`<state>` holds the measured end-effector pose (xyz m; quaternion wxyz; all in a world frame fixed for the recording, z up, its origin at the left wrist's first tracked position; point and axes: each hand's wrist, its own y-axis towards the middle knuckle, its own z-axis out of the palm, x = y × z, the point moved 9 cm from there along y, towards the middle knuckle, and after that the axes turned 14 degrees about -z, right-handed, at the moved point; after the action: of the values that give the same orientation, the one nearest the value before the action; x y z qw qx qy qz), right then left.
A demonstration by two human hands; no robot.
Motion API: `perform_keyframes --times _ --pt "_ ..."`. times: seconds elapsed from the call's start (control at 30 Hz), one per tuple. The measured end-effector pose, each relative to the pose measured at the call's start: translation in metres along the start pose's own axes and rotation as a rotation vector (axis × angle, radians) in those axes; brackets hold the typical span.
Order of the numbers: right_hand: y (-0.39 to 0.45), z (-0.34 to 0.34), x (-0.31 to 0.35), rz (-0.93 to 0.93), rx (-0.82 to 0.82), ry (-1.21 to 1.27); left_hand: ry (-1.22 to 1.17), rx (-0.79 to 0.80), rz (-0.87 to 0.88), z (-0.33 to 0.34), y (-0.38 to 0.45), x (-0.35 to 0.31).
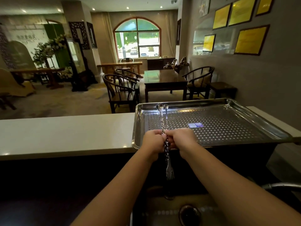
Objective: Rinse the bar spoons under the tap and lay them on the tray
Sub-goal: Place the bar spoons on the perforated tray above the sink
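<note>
Both of my hands grip a small bundle of long twisted steel bar spoons (163, 119) at mid-shaft. My left hand (153, 139) and my right hand (183, 138) press together around the stems. The spoon bowls point away from me and lie over the near-left part of the perforated steel tray (228, 128). The forked ends (169, 172) hang down towards me above the dark sink (171, 209). How many spoons are in the bundle is hard to tell.
The tray rests on the pale counter (65, 132) and overhangs the sink. A blue sticker (194, 125) sits on the tray floor. The tap spout (283, 185) enters from the right. The sink drain (189, 214) lies below. Chairs and tables stand beyond the counter.
</note>
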<state>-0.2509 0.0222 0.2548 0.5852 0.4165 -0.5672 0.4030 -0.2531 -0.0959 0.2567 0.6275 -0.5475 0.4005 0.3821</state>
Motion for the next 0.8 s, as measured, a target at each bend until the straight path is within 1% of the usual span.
perform_keyframes --times 0.13,0.37,0.57,0.67,0.8 --pt "0.021 0.005 -0.001 0.008 0.003 -0.068 -0.01 -0.019 -0.076 -0.006 0.018 0.0" --pt "0.078 0.008 0.005 0.043 0.057 -0.164 -0.134 -0.057 -0.156 -0.015 0.039 -0.005" --pt "0.117 0.02 -0.01 0.002 0.092 -0.442 -0.143 -0.077 -0.168 -0.02 0.049 -0.005" --pt "0.121 0.029 -0.027 0.026 0.11 -0.493 -0.158 -0.071 -0.178 -0.02 0.051 -0.004" --pt "0.124 0.032 -0.028 -0.049 0.122 -0.769 -0.178 -0.065 -0.192 -0.019 0.052 -0.002"
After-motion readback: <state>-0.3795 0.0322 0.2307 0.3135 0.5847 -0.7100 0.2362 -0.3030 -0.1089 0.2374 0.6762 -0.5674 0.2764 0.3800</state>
